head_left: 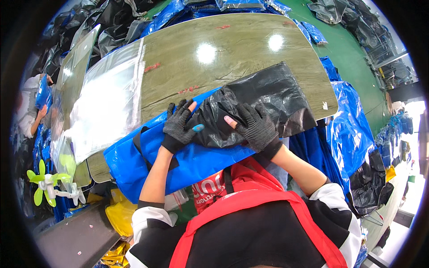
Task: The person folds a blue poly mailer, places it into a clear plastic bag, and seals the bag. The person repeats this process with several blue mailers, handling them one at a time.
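Head view: glossy, olive-brown wood-grain table taken as landmark. Wrinkled black plastic sheet lies at the table's near edge, toward its right end, partly over a smooth blue plastic sheet with a narrow black strap; the blue one appears to overhang that edge. Your left hand, black patterned glove, is open, fingers a little apart, palm down where blue meets black. Your right hand, gloved alike, is spread flat on the black sheet. No grip seen; undersides hidden. Stacked clear film covers the table's left end.

Risks (judgement): overhanging weight could drag both layers off the table's near edge if you lift your palms; uneven pressure could set creases in the black sheet or skew it against the blue.

Writing: white lettering on your red fabric apron, beyond the table's near edge, partly folded; not transcribed. Red scrawls on the tabletop, illegible. Small white sticker by the table's right edge, too small to read.
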### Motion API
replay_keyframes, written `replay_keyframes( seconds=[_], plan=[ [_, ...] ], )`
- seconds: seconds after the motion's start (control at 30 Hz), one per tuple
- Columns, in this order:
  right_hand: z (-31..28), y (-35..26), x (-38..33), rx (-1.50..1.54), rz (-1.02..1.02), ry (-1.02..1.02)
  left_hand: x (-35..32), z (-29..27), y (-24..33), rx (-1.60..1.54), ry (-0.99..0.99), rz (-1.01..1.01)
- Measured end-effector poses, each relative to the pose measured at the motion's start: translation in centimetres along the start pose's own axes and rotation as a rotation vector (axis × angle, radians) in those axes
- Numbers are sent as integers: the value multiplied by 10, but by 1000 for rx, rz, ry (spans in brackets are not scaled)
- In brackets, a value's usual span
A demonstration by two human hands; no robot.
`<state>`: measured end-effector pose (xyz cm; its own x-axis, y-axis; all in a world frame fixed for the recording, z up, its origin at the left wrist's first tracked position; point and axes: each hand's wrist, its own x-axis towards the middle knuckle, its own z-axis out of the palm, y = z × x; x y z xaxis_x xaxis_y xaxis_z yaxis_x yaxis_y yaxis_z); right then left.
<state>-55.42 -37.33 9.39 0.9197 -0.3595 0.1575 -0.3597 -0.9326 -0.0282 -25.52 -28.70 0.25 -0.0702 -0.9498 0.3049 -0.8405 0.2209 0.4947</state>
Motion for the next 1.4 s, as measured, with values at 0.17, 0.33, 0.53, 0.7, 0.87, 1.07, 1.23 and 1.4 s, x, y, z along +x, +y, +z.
replay_keyframes(
  seconds=[0.17,0.33,0.53,0.7,0.87,1.07,1.23,1.4],
  plan=[
    [-14,-20,35,170,144,49,14,4,18,173,-38,-2],
    [32,-35,63,93,163,73,-42,-78,22,347,-254,-546],
    [63,-41,61,128,159,116,-224,-110,-35,499,454,-936],
    [67,-46,68,111,207,129,-243,-154,-30,-1166,520,-1234],
    [67,-39,57,141,99,562,-185,-217,51,-672,663,-938],
    [75,-50,22,231,152,437,42,-153,175,-857,677,-357],
    [90,-49,-9,399,227,381,228,39,236,-1043,281,-314],
    [91,-42,-25,501,256,350,266,139,229,-154,266,-232]
  ],
)
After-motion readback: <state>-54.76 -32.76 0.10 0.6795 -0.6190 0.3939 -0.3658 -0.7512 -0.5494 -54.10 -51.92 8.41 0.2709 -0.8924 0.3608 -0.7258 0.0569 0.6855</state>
